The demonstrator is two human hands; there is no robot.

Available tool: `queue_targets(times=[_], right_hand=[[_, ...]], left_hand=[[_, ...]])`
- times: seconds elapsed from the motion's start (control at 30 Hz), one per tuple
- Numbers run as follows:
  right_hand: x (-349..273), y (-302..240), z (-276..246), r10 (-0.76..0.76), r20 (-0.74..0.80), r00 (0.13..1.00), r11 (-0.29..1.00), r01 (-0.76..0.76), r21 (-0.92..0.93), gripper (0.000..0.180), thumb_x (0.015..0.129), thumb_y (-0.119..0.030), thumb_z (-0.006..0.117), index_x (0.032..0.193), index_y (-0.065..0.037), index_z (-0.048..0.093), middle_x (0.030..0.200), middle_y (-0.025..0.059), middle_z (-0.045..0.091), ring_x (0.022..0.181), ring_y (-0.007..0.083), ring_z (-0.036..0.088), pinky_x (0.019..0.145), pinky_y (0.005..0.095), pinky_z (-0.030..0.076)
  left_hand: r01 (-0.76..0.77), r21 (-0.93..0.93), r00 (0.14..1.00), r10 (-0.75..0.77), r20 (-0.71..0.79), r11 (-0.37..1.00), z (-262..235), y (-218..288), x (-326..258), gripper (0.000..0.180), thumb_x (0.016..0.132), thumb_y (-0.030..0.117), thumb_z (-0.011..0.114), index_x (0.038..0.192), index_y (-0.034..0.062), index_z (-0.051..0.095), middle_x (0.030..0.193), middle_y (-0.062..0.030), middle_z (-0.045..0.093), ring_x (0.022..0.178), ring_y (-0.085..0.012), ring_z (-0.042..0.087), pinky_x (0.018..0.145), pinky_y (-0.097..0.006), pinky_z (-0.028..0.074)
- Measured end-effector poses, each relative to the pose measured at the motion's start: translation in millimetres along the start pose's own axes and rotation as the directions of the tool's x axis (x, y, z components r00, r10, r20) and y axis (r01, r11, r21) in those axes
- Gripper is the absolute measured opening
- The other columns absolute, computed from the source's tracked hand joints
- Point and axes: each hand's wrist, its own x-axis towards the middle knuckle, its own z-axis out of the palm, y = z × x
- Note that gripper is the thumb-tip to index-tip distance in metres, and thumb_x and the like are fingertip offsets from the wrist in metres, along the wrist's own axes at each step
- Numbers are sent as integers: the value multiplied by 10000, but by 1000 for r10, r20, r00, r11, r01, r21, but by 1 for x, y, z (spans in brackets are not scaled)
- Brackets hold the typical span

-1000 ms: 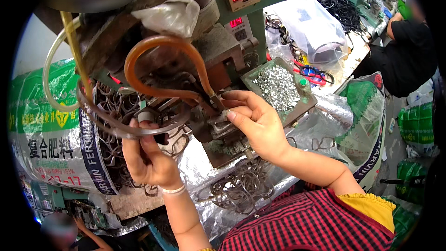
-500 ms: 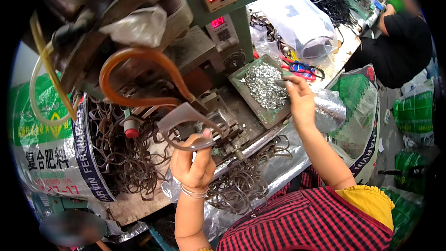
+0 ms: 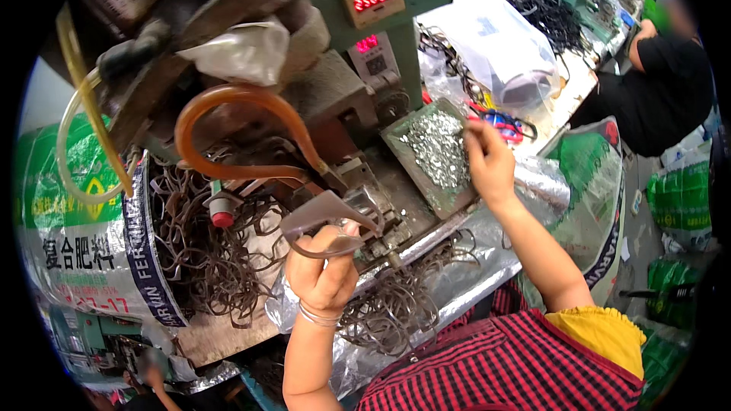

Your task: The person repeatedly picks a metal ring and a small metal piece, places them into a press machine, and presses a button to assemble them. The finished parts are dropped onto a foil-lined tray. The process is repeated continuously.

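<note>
My left hand (image 3: 324, 281) is closed on a brown translucent eyeglass frame (image 3: 318, 215), gripping its lower rim and holding it tilted up just before the machine's metal fixture (image 3: 369, 209). To the right, my right hand (image 3: 493, 167) hovers at the right edge of a shallow green tray (image 3: 435, 204). Small shiny metal pieces (image 3: 438, 148) are heaped in that tray. The right thumb and fingertips are drawn together; whatever lies between them is too small to make out.
The press machine (image 3: 335, 87) rises ahead, with an orange hose (image 3: 186, 133) looping down and a red button (image 3: 221, 218) at left. Brown frames pile up at left (image 3: 221, 259) and along the near edge (image 3: 396, 304). A person in black (image 3: 670, 76) sits at far right.
The view has shifted slightly, moving the machine and tray a little right and down. My left hand still holds the eyeglass frame, and my right hand stays beside the tray.
</note>
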Motion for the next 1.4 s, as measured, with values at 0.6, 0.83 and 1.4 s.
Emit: queue_targets(times=[0.6,0.83,1.4], right_hand=[[-7,19,-13,156,134,979,916,-194,351,119,969,-87,605,1056,-25,659,959,-1,657,897,80,602,834,230,461],[-15,-12,34,-58,220,974,954,-11,300,208,955,-58,626,1154,0,638,1058,35,660,977,112,603,918,248,455],[-29,-36,-19,-127,379,917,970,35,243,275,948,-49,610,1205,51,625,1149,115,669,1061,183,608,947,327,468]], left_hand=[[655,375,753,-610,-247,656,-141,-32,-68,197,843,-67,636,1015,-2,707,1000,-118,674,917,-254,638,840,-343,494],[191,823,523,-765,376,535,-81,-62,-92,266,800,111,636,1058,74,694,780,-67,634,655,-268,650,527,-400,503],[803,82,587,-807,63,590,-82,-45,-95,523,795,43,675,1274,57,468,922,-128,623,846,-295,634,755,-372,512]])
